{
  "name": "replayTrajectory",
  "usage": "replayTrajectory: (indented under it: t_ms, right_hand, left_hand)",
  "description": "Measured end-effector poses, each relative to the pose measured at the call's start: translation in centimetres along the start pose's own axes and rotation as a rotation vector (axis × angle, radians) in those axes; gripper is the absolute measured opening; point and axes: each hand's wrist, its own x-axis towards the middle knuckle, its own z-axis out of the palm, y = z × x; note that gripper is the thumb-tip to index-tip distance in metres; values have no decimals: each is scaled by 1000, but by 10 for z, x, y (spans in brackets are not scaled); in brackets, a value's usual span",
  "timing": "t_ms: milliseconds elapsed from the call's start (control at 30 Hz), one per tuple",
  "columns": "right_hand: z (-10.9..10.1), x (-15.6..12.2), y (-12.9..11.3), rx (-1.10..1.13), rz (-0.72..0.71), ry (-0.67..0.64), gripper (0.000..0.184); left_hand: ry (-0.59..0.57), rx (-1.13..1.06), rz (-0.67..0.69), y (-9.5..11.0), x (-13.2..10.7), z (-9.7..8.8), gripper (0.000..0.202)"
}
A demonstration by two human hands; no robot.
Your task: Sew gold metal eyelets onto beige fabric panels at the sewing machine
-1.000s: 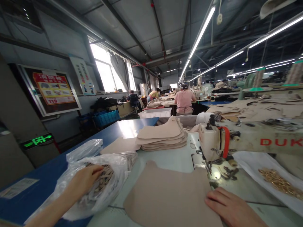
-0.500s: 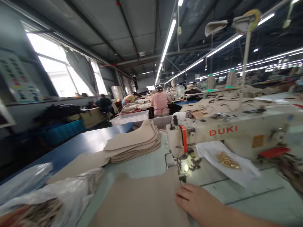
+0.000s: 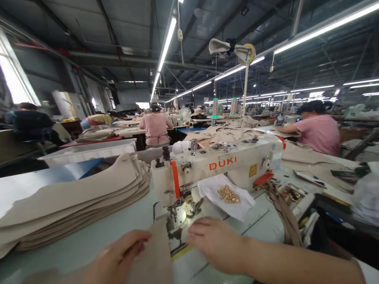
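Note:
My left hand [image 3: 118, 254] is at the lower middle, over the left side of a beige fabric panel [image 3: 156, 250]. Its thumb and fingers are drawn together; whatever is between them is too small or blurred to name. The panel's far end lies just left of the needle area of a white sewing machine [image 3: 195, 165] marked DUKI. My right hand [image 3: 216, 242] is palm down over the machine bed, right of the panel, its fingers extended side by side toward the lit needle area. Nothing shows in it.
A stack of beige fabric panels [image 3: 89, 195] lies at left. Small gold metal pieces [image 3: 227, 194] rest on white cloth [image 3: 204, 185] against the machine. A small tray [image 3: 296, 197] with tools stands at right. Co-workers in pink [image 3: 155, 126] sit ahead and at right.
The view has swung right. My left hand has moved from the plastic bag of strips at lower left to the panel. My right hand has come off the panel's edge.

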Motion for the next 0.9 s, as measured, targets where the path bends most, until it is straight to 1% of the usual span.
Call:
replayTrajectory:
  t_ms: [67,100,167,200,267,367,433,500,600,767,900]
  right_hand:
    - [-15,-13,23,6,180,26,22]
    - [-22,-19,35,-4,292,31,23]
    - [-31,-23,61,-62,504,12,25]
    - [-32,-23,74,-89,567,-4,24]
    - [-28,-17,94,-128,632,-42,22]
    - [-14,-3,113,-162,656,-107,17]
    - [-6,4,117,-182,655,-137,17]
    - [-1,7,115,-211,647,-138,21]
    - [-2,7,111,-247,619,-123,27]
    - [-10,7,110,-241,578,-129,21]
    - [-6,12,113,-195,524,-168,19]
  left_hand:
    - [-83,-64,-52,14,12,19,31]
    - [-92,-99,-88,17,16,26,33]
    - [-96,-167,-149,17,19,35,34]
    - [-100,-192,-169,15,19,37,34]
    - [-108,-231,-190,6,20,39,33]
    - [-127,-272,-177,-5,20,39,29]
    - [-135,-295,-164,-7,21,39,27]
    - [-125,-303,-174,-4,21,39,27]
    - [-98,-305,-201,4,21,39,30]
    - [-108,-338,-214,8,22,39,29]
    - [-113,-349,-227,8,23,39,29]
